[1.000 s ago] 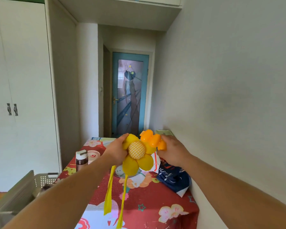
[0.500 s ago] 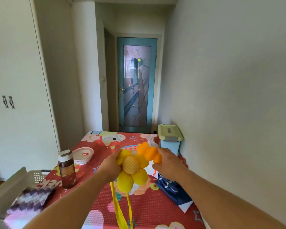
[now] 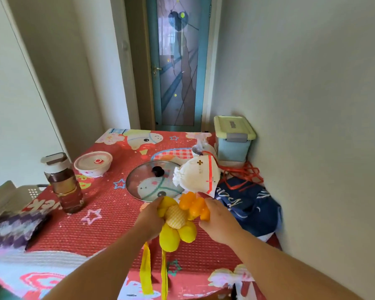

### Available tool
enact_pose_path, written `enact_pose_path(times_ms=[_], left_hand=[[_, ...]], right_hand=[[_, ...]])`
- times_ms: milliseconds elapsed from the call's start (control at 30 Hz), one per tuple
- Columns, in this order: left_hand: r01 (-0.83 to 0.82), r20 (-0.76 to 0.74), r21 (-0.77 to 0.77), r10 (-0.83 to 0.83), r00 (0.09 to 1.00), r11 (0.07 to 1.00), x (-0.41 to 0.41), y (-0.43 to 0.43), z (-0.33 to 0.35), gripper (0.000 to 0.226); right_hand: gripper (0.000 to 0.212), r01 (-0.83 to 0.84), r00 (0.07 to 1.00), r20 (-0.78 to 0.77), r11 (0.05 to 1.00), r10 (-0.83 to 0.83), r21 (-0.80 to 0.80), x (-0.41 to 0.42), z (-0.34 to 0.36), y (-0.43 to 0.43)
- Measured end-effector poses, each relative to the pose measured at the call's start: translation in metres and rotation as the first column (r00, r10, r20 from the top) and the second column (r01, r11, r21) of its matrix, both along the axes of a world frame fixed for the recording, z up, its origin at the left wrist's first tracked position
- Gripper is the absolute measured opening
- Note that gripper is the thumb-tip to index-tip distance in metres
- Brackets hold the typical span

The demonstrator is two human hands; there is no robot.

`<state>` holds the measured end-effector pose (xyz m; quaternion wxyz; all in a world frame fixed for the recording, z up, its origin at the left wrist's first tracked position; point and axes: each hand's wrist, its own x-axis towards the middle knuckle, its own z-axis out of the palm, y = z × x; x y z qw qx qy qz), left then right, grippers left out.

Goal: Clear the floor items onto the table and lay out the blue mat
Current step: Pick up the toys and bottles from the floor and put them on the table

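Note:
Both my hands hold plush flowers low over the red patterned table. My left hand grips a yellow flower with a checked centre; its two yellow ribbons hang down toward the near table edge. My right hand grips an orange flower that touches the yellow one. A dark blue folded cloth lies on the table against the right wall, just right of my right hand. I cannot tell whether it is the blue mat.
On the table: a glass pot lid, a white bag, red cord, a lidded box, a white bowl, a brown bottle. A basket with purple cloth stands left. A door is behind.
My view has tilted down to the table. Both hands have lowered the flowers from chest height to just above the cloth, near the pot lid.

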<state>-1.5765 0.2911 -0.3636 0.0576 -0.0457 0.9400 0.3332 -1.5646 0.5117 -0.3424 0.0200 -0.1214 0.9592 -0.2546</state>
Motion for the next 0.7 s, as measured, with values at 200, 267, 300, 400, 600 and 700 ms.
enact_pose_path(times_ms=[200, 267, 300, 400, 600, 700], left_hand=[[-0.01, 0.063, 0.01, 0.009, 0.998, 1.0, -0.008, 0.0, -0.052, 0.08], [-0.017, 0.139, 0.032, 0.013, 0.99, 0.999, -0.007, 0.001, -0.065, 0.083], [-0.016, 0.185, 0.036, 0.009, 0.983, 0.999, -0.007, 0.001, -0.07, 0.085], [0.05, 0.269, 0.031, -0.056, 0.961, 0.998, -0.005, 0.001, -0.082, 0.088], [0.042, 0.303, 0.133, -0.081, 0.949, 0.99, -0.012, 0.001, -0.065, 0.078], [0.057, 0.225, 0.085, -0.074, 0.972, 0.995, -0.012, 0.0, -0.042, 0.08]], right_hand=[[0.067, 0.046, 0.994, 0.098, 0.994, -0.055, 0.095, -0.01, -0.055, 0.003], [0.063, 0.071, 0.99, 0.111, 0.991, -0.083, 0.111, -0.009, -0.071, 0.007], [0.063, 0.08, 0.988, 0.121, 0.99, -0.094, 0.116, -0.009, -0.078, 0.008], [0.064, 0.093, 0.983, 0.145, 0.985, -0.114, 0.147, -0.007, -0.091, 0.01], [0.077, 0.071, 0.98, 0.173, 0.982, -0.102, 0.175, -0.01, -0.086, 0.013], [0.078, 0.06, 0.986, 0.145, 0.986, -0.082, 0.155, -0.012, -0.064, 0.012]])
